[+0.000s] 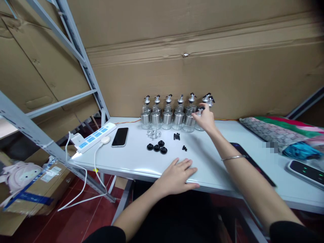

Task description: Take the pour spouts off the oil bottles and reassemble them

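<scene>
My left hand [178,176] lies flat on the white table [136,162] near its front edge, fingers spread, holding nothing. At the right end of the bottle rows, my right hand [206,118] has its fingers closed around a silver pour spout with a black lever [201,109]. Below that spout is a glass bottle [199,128], partly hidden by the hand. To its left stand several glass bottles with metal sleeves [167,118], open-necked in front. Behind them, more bottles carry silver spouts [169,99]. Black round stoppers [157,148] and clear plastic rings [154,134] lie before the bottles.
Small black parts [176,136] and tinier black pieces [184,148] lie mid-table. Leftward are a phone [120,137] and a power strip [97,136] with a white cable. A dark flat device [253,163] lies under my right forearm; colourful bags [280,135] sit at right. Cardboard [162,74] stands behind.
</scene>
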